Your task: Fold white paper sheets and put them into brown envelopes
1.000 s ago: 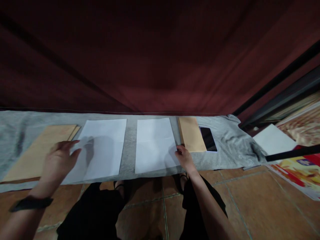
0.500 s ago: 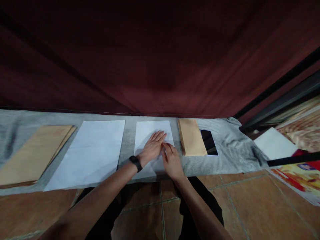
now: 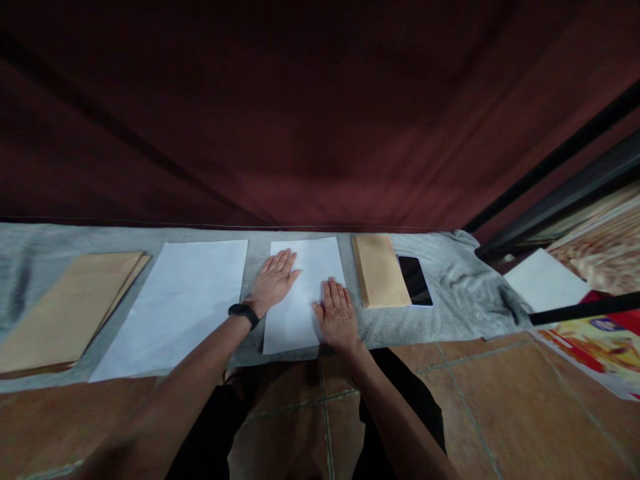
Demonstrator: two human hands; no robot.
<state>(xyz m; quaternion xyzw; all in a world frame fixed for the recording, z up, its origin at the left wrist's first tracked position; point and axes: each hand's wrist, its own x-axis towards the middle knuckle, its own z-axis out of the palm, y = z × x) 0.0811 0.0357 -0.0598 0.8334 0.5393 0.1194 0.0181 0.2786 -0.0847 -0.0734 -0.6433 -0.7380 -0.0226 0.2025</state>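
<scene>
Both hands flat, fingers spread, on white sheet

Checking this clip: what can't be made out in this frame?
Head view only.
Middle of the white sheet: covered by the left hand and right hand, both flat.
Count in the envelope stack: too small to tell.
Screen of the phone: dark.
Text on the colourful print: cut by the right edge, crossed by a black bar.
</scene>
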